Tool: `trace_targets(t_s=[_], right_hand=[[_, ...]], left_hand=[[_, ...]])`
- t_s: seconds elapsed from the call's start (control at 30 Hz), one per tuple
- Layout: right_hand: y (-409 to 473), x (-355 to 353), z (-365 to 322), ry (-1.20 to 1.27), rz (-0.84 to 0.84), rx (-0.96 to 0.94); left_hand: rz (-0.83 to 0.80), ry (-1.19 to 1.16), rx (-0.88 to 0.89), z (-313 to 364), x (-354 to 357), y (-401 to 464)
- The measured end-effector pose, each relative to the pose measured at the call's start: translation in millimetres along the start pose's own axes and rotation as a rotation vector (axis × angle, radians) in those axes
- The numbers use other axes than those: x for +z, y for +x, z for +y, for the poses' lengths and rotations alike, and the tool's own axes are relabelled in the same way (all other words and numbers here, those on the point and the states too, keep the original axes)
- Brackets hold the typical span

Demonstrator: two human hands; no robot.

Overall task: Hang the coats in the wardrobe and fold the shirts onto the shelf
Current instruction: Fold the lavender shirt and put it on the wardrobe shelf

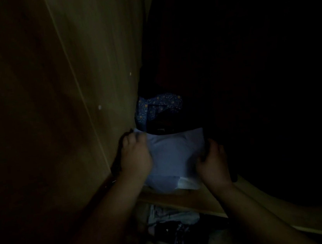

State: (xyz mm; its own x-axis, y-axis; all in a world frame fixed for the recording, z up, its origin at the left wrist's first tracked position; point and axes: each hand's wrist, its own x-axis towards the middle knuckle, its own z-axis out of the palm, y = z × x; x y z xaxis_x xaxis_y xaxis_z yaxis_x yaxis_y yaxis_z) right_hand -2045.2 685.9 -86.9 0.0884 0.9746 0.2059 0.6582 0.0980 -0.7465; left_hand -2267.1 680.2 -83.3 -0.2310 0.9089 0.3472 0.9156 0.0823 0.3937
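Interior of a home wardrobe, dimly lit.
A wooden side panel [96, 69] is rising beside a wooden shelf [177, 200] that is carrying folded clothes: a pale blue shirt [174, 156] in front, a blue patterned cloth [158, 107] behind; more crumpled clothes [175, 227] are lying below.

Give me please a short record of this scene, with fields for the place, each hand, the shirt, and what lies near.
place: dim wardrobe, wooden shelf
left hand: rests on the left edge of the folded shirt
right hand: at the shirt's right edge, grip unclear
folded shirt: pale blue, on the shelf
behind: blue patterned cloth
below: loose clothes
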Motion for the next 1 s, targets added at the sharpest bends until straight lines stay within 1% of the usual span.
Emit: trace_targets(t_s=[0.03,0.07,0.1,0.13,0.17,0.2,0.27,0.33,0.4,0.47,0.53,0.67,0.77,0.9,1.0], right_hand=[[0,-1,-5,-0.083,0.054,-0.133],[1,-2,-12,-0.161,0.071,-0.283],[3,-1,-15,-0.236,0.047,-0.406],[4,3,-15,-0.309,0.0,-0.486],[6,8,-11,-0.376,-0.055,-0.513],[6,16,-3,-0.425,-0.099,-0.505],[0,32,13,-0.453,-0.173,-0.423],[-8,46,29,-0.44,-0.173,-0.376],[-10,51,34,-0.423,-0.162,-0.381],[-9,46,28,-0.406,-0.173,-0.366],[-7,33,19,-0.362,-0.219,-0.348],[-28,-6,16,-0.256,-0.116,-0.392],[-63,-47,25,-0.256,-0.062,-0.408],[-132,-121,46,-0.335,-0.004,-0.331],[-193,-183,79,-0.411,0.033,-0.296]], left_hand=[[-0.007,-0.006,0.1,3,4,0],[-0.034,0.011,0.171,5,10,0],[-0.079,0.045,0.212,5,18,0],[-0.129,0.088,0.232,6,25,-2],[-0.18,0.121,0.227,5,31,-5],[-0.213,0.14,0.21,3,36,-8],[-0.247,0.172,0.184,-4,46,-12],[-0.258,0.188,0.181,-11,51,-14],[-0.267,0.185,0.18,-13,53,-14],[-0.295,0.178,0.188,-14,53,-12],[-0.324,0.162,0.19,-12,45,-7],[-0.27,0.142,0.23,8,15,-17],[-0.286,0.109,0.292,46,-2,-48],[-0.236,0.034,0.393,116,-14,-122],[-0.197,-0.041,0.423,169,-16,-191]])
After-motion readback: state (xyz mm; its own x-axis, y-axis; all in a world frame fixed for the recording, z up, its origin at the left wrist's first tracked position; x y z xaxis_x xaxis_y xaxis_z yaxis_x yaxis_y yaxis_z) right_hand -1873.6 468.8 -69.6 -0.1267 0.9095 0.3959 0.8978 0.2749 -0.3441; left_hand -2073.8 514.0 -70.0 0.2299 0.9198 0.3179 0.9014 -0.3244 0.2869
